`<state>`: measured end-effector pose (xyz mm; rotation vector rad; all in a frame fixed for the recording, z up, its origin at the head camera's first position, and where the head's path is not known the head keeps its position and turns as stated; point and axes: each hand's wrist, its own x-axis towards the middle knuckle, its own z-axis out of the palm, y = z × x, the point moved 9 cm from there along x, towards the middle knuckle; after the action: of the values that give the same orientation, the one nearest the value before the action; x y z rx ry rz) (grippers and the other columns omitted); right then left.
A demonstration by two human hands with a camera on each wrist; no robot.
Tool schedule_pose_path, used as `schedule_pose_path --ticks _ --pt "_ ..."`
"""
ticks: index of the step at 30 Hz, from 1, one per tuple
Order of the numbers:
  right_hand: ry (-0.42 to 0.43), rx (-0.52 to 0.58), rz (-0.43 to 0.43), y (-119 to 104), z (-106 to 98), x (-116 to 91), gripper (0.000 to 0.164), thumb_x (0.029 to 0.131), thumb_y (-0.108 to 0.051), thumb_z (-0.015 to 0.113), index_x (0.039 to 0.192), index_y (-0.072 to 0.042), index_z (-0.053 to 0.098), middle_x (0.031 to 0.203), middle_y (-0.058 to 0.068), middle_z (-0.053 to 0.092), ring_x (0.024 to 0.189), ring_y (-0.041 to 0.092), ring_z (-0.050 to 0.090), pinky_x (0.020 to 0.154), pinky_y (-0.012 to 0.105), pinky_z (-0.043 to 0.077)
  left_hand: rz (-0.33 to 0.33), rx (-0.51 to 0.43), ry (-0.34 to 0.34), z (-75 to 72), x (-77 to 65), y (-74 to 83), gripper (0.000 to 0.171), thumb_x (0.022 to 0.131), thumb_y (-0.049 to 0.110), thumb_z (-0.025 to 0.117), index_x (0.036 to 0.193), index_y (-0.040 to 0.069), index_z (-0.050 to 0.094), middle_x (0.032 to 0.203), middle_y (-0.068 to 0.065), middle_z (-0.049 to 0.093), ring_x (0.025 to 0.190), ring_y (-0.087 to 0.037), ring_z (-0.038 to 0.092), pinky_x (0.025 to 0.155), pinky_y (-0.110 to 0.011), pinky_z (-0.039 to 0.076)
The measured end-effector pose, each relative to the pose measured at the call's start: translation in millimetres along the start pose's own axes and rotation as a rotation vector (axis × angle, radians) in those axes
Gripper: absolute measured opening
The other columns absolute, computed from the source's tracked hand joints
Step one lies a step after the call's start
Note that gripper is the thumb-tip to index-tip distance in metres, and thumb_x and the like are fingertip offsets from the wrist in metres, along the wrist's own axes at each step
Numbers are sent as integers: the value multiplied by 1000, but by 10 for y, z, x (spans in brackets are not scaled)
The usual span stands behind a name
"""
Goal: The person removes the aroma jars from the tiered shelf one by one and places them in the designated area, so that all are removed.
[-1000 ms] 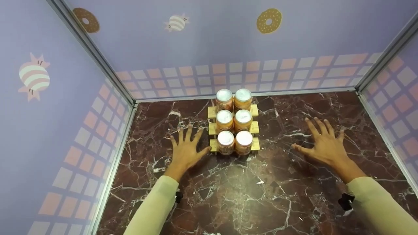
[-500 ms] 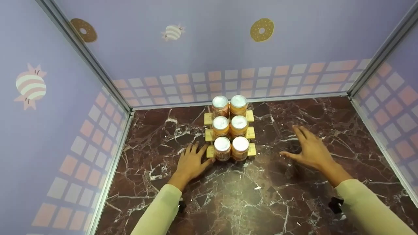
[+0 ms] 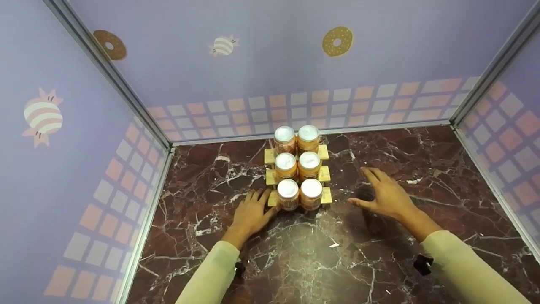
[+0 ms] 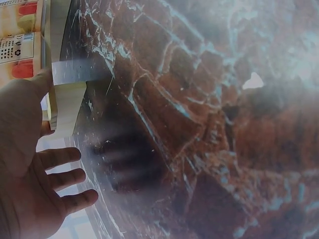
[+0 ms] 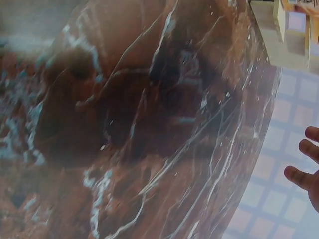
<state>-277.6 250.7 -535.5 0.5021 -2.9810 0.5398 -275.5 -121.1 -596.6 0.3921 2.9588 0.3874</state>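
A pale wooden stepped rack (image 3: 327, 195) stands near the back of the dark marble table, with orange-labelled cans (image 3: 288, 202) upright on it in pairs. My left hand (image 3: 252, 214) is at the left end of its front slat. Thumb and index finger pinch that end from either side in the left wrist view, while the other fingers (image 4: 68, 178) stick out, spread. To the right of the rack, apart from it, my right hand (image 3: 389, 197) holds nothing, its thumb spread toward the rack. Only a few of its fingertips (image 5: 298, 175) show in the right wrist view.
Purple walls with printed sweets and checks enclose the table (image 3: 320, 261) at the back and both sides. The back wall (image 3: 253, 76) rises close behind the rack. A small white scrap (image 3: 334, 245) lies on the marble in front.
My left hand has moved in from the left to the rack's front slat and drawn its fingers together. My right hand has come left, nearer the rack. The head view has tilted slightly.
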Motion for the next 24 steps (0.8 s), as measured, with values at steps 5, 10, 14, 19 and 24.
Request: schedule_pose_path --ticks 5,10,14,19,24 --pt "-3 15 -15 -132 71 50 110 92 -69 80 167 0 42 164 34 48 142 61 56 116 76 48 3 -34 6 23 2 -8 76 111 58 56 171 13 42 169 -22 50 160 -48 44 129 -66 42" --pt "1 24 -47 -258 131 100 106 91 -65 83 167 -1 44 161 33 52 139 58 60 113 74 52 8 -51 19 38 11 -17 75 112 57 57 170 12 43 167 -22 53 158 -45 47 127 -63 45" --pt "-21 44 -78 -364 201 123 106 91 -64 84 166 -1 44 158 29 54 139 54 61 115 70 53 14 -62 45 21 6 -9 73 111 54 61 168 10 46 162 -22 58 153 -44 53 122 -62 51" --pt "-42 68 -104 -492 267 145 107 90 -70 81 165 -3 47 160 27 54 139 51 62 114 69 55 13 -85 49 10 11 -5 71 110 51 64 167 10 48 160 -23 59 151 -45 55 119 -63 53" --pt "-23 93 -153 -651 269 177 101 90 -67 83 161 -3 52 156 24 57 134 49 66 111 66 58 6 -98 39 5 38 -8 72 110 51 64 167 10 49 161 -24 58 151 -46 55 119 -64 52"
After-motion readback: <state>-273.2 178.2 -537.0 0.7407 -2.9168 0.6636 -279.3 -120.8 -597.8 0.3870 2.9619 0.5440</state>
